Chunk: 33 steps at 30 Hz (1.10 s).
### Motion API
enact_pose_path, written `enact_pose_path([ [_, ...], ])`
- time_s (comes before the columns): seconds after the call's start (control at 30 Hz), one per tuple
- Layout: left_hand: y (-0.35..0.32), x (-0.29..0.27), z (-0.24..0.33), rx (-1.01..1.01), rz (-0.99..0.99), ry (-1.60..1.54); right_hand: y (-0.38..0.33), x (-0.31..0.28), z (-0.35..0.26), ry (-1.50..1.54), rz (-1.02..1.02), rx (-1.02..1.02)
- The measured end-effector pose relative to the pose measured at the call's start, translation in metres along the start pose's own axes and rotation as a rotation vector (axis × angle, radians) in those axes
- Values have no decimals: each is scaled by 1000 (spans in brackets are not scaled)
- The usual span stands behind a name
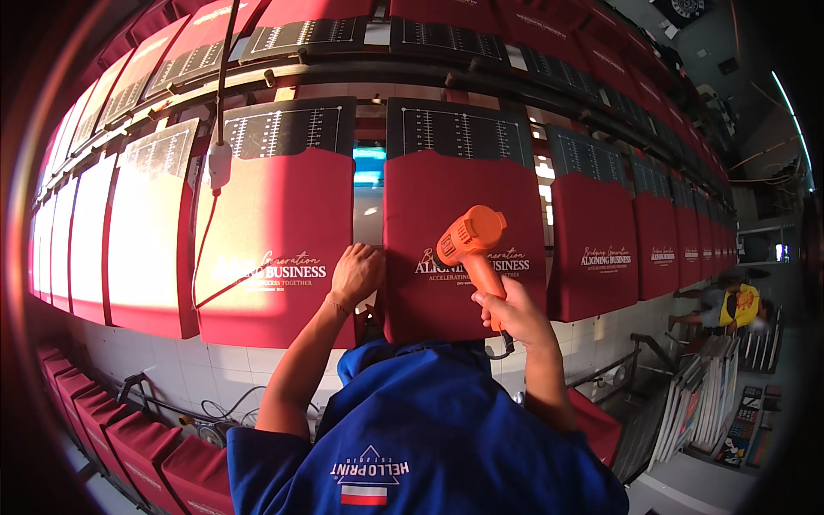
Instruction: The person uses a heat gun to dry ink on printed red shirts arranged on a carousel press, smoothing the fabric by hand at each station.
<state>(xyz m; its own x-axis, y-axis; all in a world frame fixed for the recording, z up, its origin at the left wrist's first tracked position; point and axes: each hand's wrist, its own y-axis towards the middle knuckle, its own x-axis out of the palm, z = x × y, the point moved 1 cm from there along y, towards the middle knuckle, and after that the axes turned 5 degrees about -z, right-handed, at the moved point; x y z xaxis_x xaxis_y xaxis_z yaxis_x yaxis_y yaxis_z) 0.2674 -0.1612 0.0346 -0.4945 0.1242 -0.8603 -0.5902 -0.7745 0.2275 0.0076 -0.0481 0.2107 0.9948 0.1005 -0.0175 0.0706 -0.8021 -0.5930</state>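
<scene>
An orange heat gun (483, 279) is in my right hand (519, 316), whose fingers wrap round its handle. The heat gun's head is over the printed lettering of a dark red shirt (429, 202) stretched on a flat board. My left hand (357, 271) lies at the right edge of the neighbouring dark red shirt (275, 202), beside its white print. Its fingers are curled and pressed together; the palm side is hidden, so I cannot make out whether it grips anything. Black board ends (459, 124) with white ruler marks show above the shirts.
More shirt-covered boards (592, 219) run along both sides, with another row (300, 26) behind a dark rail. A cord with a white socket (220, 165) hangs at the left. Behind me are red boards (150, 446), stacked frames (691, 403) and a person in yellow (742, 306).
</scene>
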Motion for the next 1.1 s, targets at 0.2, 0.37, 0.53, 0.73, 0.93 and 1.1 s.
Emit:
enact_pose_path([
  [0.2,4,-12,6,23,138,-23,3,9,-6,-23,-43,-3],
  [0.37,1,-10,4,19,116,1,4,18,-3,-19,-17,-36],
  [0.53,1,-13,5,8,112,15,7,18,0,-27,-85,-16],
  [0.73,0,-11,3,10,114,33,9,23,-1,-44,-99,-20],
  [0.93,-1,-12,5,2,152,21,12,24,-1,-34,-117,-26],
  [1.1,-2,-12,4,-6,143,24,17,22,-5,-59,-77,-73],
])
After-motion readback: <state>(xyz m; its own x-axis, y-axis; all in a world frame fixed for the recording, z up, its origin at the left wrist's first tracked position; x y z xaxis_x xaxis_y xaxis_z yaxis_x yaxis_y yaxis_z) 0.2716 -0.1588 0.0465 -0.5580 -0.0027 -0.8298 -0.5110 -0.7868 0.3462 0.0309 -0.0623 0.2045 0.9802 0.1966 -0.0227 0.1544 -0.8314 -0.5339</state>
